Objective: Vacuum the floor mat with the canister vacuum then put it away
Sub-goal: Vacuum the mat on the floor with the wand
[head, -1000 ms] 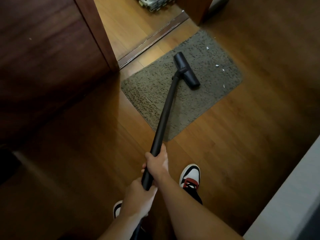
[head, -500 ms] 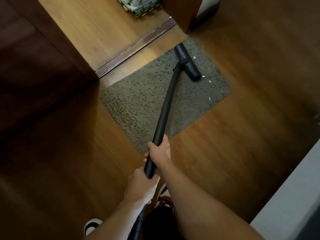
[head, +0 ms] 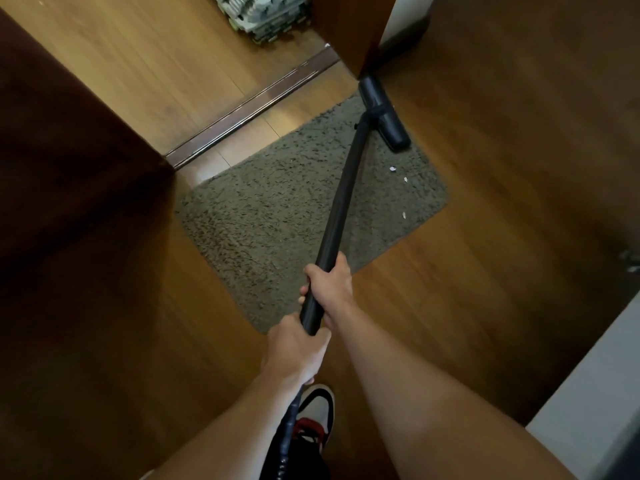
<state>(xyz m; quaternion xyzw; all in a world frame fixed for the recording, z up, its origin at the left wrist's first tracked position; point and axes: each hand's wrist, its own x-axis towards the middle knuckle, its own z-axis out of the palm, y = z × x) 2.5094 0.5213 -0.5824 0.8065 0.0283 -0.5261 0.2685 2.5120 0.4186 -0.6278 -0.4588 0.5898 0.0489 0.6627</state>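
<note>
A grey-green shaggy floor mat (head: 277,209) lies on the wooden floor before a doorway. The black vacuum wand (head: 341,199) runs from my hands up to its floor head (head: 384,116), which sits at the mat's far right corner beside a door frame. My right hand (head: 329,289) grips the wand higher up. My left hand (head: 294,351) grips its lower end, where the ribbed hose (head: 285,441) drops between my arms. Small white scraps (head: 393,169) lie on the mat's right side. The canister is out of view.
A dark wooden door (head: 69,150) stands at the left. A metal threshold strip (head: 256,105) crosses the doorway, with a woven basket (head: 266,15) beyond it. A pale wall or cabinet (head: 595,393) fills the lower right. My shoe (head: 317,410) is below my hands.
The floor head has been pushed forward and to the right, from the mat's middle to its far right corner. I have stepped closer, and several scraps near the head are gone.
</note>
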